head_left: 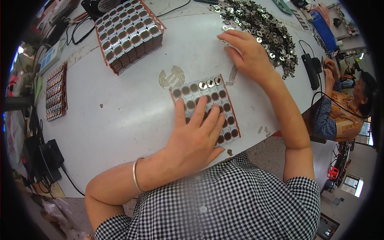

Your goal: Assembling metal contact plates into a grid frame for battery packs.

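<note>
A flat panel (223, 95) with rows of dark round spots lies on the table before me. Three shiny metal pieces (210, 83) with dark square centres sit on the right part of its far row. My left hand (195, 134) rests flat over the panel with fingers spread, hiding its lower left part. Beyond the panel, my right hand (250, 56) hovers at the left edge of a heap of small shiny metal pieces (276, 40). Its thumb and forefinger are apart, and I see nothing between them. The heap is partly behind this hand.
A tall stack of similar panels (130, 30) stands at the far left. Another small stack (56, 92) lies at the table's left edge. Black adapters with cables (51, 158) lie at the left; a black power strip (310, 72) is at the right. Another person (340, 112) sits at the right.
</note>
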`<state>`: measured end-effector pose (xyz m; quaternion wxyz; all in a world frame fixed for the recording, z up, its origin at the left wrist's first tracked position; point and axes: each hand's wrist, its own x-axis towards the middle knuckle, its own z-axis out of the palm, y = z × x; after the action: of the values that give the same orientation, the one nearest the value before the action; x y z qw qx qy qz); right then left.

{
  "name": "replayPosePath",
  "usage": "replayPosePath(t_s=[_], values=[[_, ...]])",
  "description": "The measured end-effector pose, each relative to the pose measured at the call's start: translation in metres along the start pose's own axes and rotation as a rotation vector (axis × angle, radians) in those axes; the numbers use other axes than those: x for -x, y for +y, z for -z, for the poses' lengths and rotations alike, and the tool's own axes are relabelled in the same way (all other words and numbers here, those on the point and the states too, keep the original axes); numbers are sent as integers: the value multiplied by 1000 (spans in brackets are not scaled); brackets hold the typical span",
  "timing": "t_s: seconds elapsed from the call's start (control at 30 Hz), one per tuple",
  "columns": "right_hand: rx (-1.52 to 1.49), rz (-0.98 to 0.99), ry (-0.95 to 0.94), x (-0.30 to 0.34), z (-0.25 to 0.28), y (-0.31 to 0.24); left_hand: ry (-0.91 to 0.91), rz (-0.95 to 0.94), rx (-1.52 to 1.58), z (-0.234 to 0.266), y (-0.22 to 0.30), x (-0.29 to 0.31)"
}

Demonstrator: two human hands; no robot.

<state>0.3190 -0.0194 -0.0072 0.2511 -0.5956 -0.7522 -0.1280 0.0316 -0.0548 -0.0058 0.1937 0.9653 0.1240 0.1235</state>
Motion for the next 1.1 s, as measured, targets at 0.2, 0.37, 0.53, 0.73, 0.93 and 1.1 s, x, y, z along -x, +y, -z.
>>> replayPosePath(t_s=[0.2, 0.37, 0.53, 0.73, 0.93, 1.1], values=[[-154, -88, -239, -13, -9, 28, 10, -5, -5, 1, -1, -1], [-402, -300, -287, -14, -2, -28, 17, 12, -15, -2, -2, 1], [-932, -688, -507, -7, 14, -92, 14, -3, 5, 0, -2, 1], [-753, -604, -522, -5, 10, -104, 42, -19, -29, -2, -2, 1], [-488, -313, -254, 9, -3, -109, 84, -21, -12, -5, -2, 2], [-435, -191, -101, 16, -10, -106, 100, -3, 12, -11, 1, 4]])
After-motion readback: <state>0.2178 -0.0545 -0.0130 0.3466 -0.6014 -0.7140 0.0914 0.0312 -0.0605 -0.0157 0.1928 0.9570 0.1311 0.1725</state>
